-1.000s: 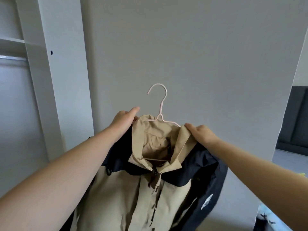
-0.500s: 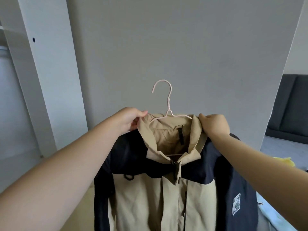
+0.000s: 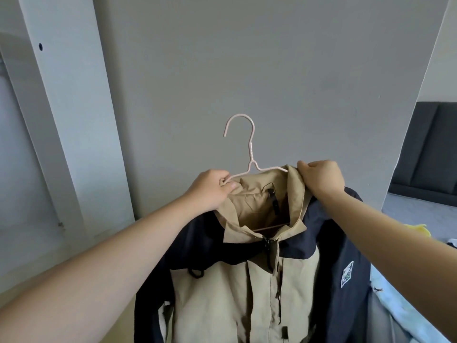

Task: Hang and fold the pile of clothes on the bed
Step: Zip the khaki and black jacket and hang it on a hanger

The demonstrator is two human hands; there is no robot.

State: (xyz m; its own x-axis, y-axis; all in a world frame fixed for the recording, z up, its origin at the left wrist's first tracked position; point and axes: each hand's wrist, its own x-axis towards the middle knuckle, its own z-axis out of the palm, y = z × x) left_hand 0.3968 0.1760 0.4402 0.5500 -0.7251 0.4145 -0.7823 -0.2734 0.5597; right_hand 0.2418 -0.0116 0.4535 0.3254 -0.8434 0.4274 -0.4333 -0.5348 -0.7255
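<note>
A tan and navy jacket (image 3: 222, 288) hangs on a thin pink wire hanger (image 3: 249, 154) that I hold up before a grey wall. My left hand (image 3: 210, 189) grips the hanger's left shoulder wire together with the collar's left edge. My right hand (image 3: 321, 179) pinches the collar's right edge at the hanger's right shoulder. The hook points up and curls to the left, free of any rail. The jacket's front faces me, zipped, with a small badge on the navy sleeve at the right.
A white wardrobe panel (image 3: 69, 115) stands at the left, its opening beyond it. At the right is a dark grey headboard (image 3: 427, 149) and the bed (image 3: 420, 214) with a yellow item (image 3: 247, 231) and light blue cloth (image 3: 400, 305).
The view has swung right, away from the wardrobe. The jacket has turned square to me and settled onto the hanger, and both hands have closed on the collar ends.
</note>
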